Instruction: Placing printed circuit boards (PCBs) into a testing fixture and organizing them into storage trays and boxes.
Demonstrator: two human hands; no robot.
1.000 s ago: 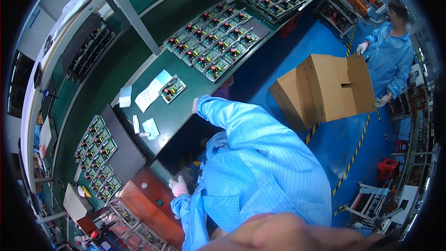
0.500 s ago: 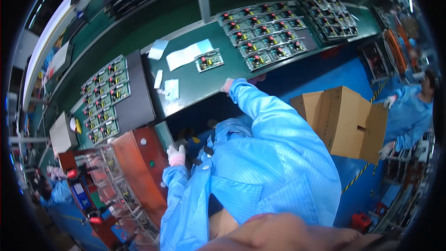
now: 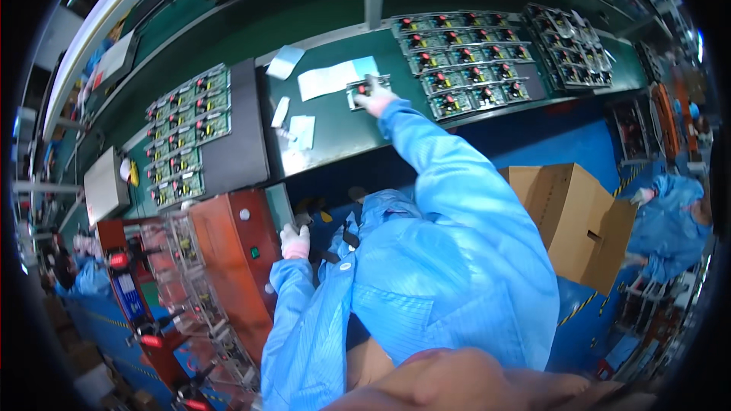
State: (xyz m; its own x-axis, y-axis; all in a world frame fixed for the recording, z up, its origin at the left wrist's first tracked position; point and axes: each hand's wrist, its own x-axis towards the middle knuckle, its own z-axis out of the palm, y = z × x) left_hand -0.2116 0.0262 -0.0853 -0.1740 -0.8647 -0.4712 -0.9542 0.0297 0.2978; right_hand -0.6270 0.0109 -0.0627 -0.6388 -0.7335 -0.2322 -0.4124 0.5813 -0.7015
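My gloved right hand (image 3: 377,99) reaches over the green bench. Its fingers close on a single circuit board (image 3: 356,96), covering much of it; a red part shows beside them. Just beyond that board are white and pale blue paper sheets (image 3: 324,84). My gloved left hand (image 3: 295,242) is low beside the orange-red machine housing (image 3: 232,236), empty, with its fingers apart.
Rows of circuit boards (image 3: 464,57) stand on the bench to the right, more boards (image 3: 186,133) to the left by a dark mat (image 3: 232,133). An opened cardboard box (image 3: 579,221) is at my right, near another person in blue (image 3: 666,221). Clamps (image 3: 148,327) line the machine.
My right hand has moved from the bench's front edge forward onto the single circuit board. My left hand stays beside the machine. The whole view has shifted slightly.
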